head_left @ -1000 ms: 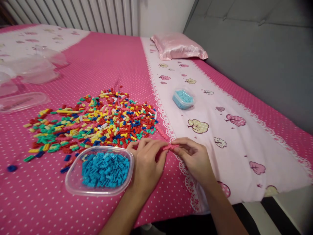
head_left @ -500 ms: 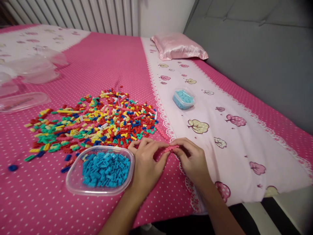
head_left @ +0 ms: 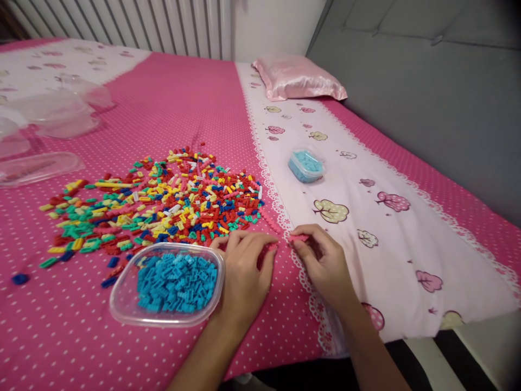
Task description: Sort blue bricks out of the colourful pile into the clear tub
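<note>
My right hand (head_left: 325,263) pinches a small pink building brick (head_left: 299,238) between thumb and fingers, over the lace edge of the white band. To its left, my left hand (head_left: 246,266) is closed at the fingertips on another pink brick (head_left: 272,246), mostly hidden by the fingers. A gap separates the two hands. Just beyond them a pink strip of joined bricks (head_left: 270,221) lies on the cover. A clear tub of blue bricks (head_left: 177,282) stands against my left wrist. Behind it spreads a loose pile of many-coloured bricks (head_left: 187,201).
A smaller lidded tub of light blue bricks (head_left: 306,165) sits on the white band. Clear plastic containers (head_left: 57,111) and a lid-like tray (head_left: 40,167) lie at the far left. A pink pillow (head_left: 299,79) rests near the grey headboard (head_left: 423,92).
My hands met at one pink piece before and are now apart. The right hand has shifted slightly right and up with a pink brick; the left has drawn back slightly left.
</note>
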A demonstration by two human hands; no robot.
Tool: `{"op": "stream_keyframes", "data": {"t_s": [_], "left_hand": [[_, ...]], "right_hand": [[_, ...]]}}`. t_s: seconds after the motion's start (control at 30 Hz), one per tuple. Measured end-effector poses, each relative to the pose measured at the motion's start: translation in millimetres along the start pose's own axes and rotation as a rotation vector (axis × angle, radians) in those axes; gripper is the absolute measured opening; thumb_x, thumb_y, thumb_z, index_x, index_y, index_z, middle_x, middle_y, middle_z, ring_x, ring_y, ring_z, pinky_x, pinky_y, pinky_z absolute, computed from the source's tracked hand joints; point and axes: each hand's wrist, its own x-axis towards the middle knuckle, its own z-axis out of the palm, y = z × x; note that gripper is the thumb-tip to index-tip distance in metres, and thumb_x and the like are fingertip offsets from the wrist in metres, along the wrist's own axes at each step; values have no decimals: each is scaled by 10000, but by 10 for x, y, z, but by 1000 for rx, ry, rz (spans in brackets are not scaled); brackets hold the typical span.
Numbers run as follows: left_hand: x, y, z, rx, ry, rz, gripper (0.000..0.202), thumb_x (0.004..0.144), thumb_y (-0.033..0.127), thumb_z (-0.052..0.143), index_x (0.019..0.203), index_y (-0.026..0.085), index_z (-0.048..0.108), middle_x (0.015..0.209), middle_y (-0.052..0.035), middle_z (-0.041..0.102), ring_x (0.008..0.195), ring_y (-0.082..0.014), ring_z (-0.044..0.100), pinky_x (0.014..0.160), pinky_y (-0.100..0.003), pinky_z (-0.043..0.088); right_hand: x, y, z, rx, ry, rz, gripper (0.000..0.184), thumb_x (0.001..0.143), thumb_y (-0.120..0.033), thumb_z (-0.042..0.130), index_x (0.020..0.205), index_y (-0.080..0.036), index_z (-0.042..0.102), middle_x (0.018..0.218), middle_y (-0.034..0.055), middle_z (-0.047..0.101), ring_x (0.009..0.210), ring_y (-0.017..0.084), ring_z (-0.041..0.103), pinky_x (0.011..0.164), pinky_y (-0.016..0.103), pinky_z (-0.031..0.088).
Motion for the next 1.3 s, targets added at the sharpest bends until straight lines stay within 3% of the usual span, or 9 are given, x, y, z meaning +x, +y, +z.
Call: {"op": "stream_keyframes", "data": {"t_s": [0.17,0.23,0.33,0.43,0.57,0.73,0.87,1.07,1.3], "left_hand": [[-39,0,-10,87,55,-9,115,900,161,651,967,235,707,1054,-30,736,993,-255,590,936,-454,305],[-39,0,-16,113,47,-19,126,893,183,683,966,271,735,1114,-29,710,1033,-262,578,933,-448,305],[-23,2,-11,77,-9,-32,133,901,195,695,944,312,742,1036,11,723,1003,-240,588,918,-438,292],[-4,4,6,39,-28,-45,165,899,174,703,996,306,713,949,46,747,952,-216,609,912,-433,281],[0,-11,25,48,1,-73,314,883,160,717,1162,290,655,978,25,758,946,-222,617,905,-425,304],[-22,-36,55,254,13,-49,278,936,192,635,1205,257,662,1233,-44,698,1115,-295,540,945,-457,310],[-27,-26,84,341,-45,-32,266,950,77,540,1144,197,679,1143,-54,728,1073,-289,555,934,-457,307],[-18,-10,66,167,-45,12,153,985,184,560,1064,241,678,1010,-16,759,979,-256,578,843,-430,289],[-11,-11,51,48,-50,17,139,965,173,602,1062,242,673,1006,10,757,966,-232,583,848,-412,276]], "right_hand": [[10,47,128,-261,123,-74,157,889,-134,579,990,-209,674,943,60,691,896,241,591,823,399,479],[5,55,162,-337,134,-128,202,891,-118,565,1021,-191,703,1010,87,686,1000,268,573,903,442,464],[-18,33,174,-393,188,-187,263,917,-158,581,1148,-168,705,1178,133,637,1128,296,520,975,481,429],[-45,-23,170,-345,133,-259,243,931,-195,625,1160,-214,704,1152,97,675,1094,280,528,948,463,426],[-50,-73,182,-282,45,-289,136,905,-171,698,1003,-261,725,959,-1,771,920,240,581,858,430,396],[-21,-43,188,-244,150,-205,134,858,-136,745,946,-236,734,877,3,772,880,235,601,828,405,411],[-10,-22,200,-290,181,-213,168,852,-137,751,984,-241,749,884,9,778,875,244,604,833,407,396],[-8,-33,197,-236,191,-222,107,858,-161,751,934,-237,748,868,6,772,883,237,599,840,397,409],[-11,-27,166,-177,188,-198,150,910,-162,680,1017,-245,744,937,26,747,935,239,593,847,400,413]]}}
